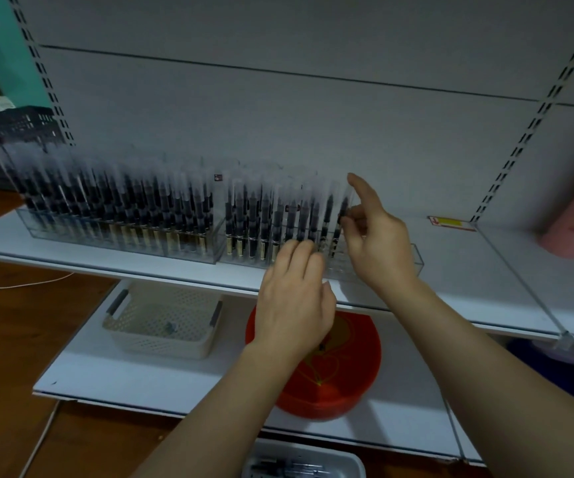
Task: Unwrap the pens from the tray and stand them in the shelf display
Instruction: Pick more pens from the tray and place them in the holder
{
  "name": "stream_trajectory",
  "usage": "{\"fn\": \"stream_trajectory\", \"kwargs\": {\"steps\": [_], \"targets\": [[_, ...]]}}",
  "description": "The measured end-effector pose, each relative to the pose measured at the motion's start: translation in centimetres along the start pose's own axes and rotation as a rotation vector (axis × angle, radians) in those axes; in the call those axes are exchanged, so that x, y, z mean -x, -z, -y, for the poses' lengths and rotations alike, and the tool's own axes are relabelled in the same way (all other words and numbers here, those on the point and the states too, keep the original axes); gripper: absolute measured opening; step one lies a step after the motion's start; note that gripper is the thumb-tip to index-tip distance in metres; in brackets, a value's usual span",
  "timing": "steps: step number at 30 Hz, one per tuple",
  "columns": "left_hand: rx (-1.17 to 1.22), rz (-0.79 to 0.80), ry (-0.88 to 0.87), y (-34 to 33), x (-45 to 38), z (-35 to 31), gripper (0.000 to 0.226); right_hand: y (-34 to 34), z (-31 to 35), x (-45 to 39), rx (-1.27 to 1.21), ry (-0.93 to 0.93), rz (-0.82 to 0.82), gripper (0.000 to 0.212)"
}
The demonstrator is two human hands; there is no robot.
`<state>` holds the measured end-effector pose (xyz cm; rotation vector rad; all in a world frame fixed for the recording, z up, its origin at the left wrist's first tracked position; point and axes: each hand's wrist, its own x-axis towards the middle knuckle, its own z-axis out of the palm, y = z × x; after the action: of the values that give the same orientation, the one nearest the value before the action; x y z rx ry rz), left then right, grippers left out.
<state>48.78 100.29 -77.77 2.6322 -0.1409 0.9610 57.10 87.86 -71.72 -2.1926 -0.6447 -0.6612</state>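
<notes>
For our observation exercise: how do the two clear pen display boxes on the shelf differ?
The left display box looks packed with standing pens across its whole width; the right display box is filled only on its left part, with open slots at its right end. No hand is at the left box; the right hand pinches a pen over the right box. Both are clear boxes standing side by side on the same white shelf.

Dim, bluish light throughout. White back panel crossed by a dark horizontal seam and flanked by slotted uprights. Teal wall seen at far left. Brown wooden floor below, with a thin white cord lying on it. Stacked dark baskets noted at left edge.
</notes>
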Motion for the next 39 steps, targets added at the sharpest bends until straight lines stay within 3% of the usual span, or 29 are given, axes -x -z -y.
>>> {"fn": "stream_trajectory", "kwargs": {"steps": [4, 9, 12, 17, 21, 31, 39], "targets": [[0.2, -0.068, 0.091, 0.6, -0.1, -0.6, 0.029, 0.9, 0.0, 1.5, -0.032, -0.048, -0.076, 0.064], [0.429, -0.149, 0.138, 1.4, 2.5, -2.7, 0.01, 1.4, 0.8, 6.7, -0.175, -0.042, -0.277, 0.043], [0.514, -0.138, 0.138, 0.5, 5.3, -3.3, 0.006, 1.2, 0.2, 10.6, -0.203, -0.046, -0.279, 0.034], [0.549, -0.006, 0.212, -2.7, 10.2, -2.4, 0.008, 0.5, -3.0, 16.0, -0.174, 0.013, -0.062, 0.031], [0.489, 0.172, 0.3, -5.9, 14.1, -0.7, 0.013, -0.6, -6.4, 19.9, -0.097, 0.062, 0.21, 0.029], [0.292, 0.699, 0.431, -11.6, 26.2, 2.6, 0.023, -5.8, -12.2, 32.0, -0.042, -0.144, 0.654, 0.036], [0.141, 1.038, 0.511, -12.3, 30.1, 0.7, 0.023, -8.7, -12.8, 37.9, 0.149, -0.101, 1.07, 0.032]]}}
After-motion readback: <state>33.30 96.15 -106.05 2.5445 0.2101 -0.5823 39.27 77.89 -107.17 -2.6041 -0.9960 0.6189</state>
